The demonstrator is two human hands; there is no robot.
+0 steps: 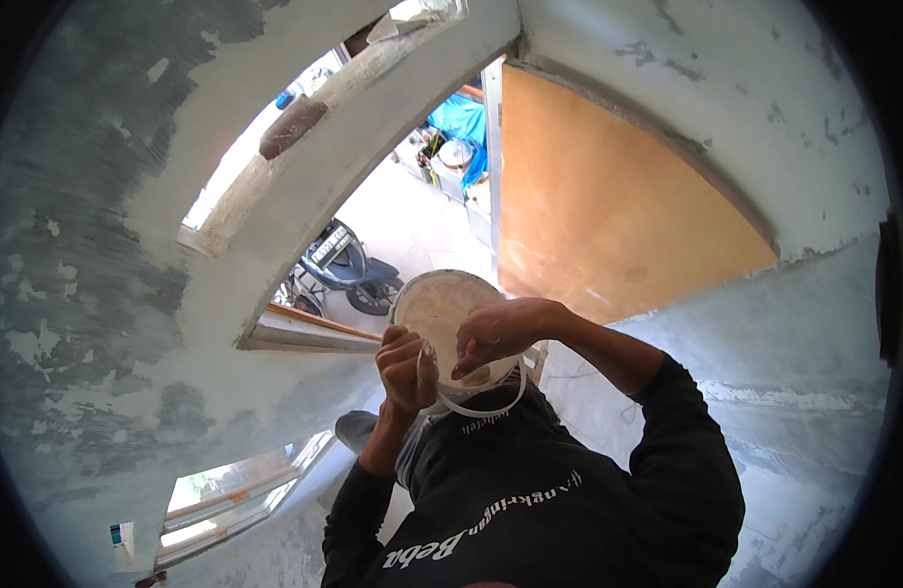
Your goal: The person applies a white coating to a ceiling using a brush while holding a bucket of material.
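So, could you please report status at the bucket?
Right hand over bucket, gripping red object. Left hand closed by rim. Pale residue inside; white handle lowered, off mouth.

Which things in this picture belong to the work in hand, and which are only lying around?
Apparently in use:
white round bucket holding pale material
small red object in right hand, partly hidden

Apparently unrelated:
reddish-brown block on ledge
dark blue motorbike outside

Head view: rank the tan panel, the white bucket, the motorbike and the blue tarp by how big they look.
1. Tan panel
2. White bucket, nearer the camera
3. Motorbike, partly hidden
4. Blue tarp, only partly visible
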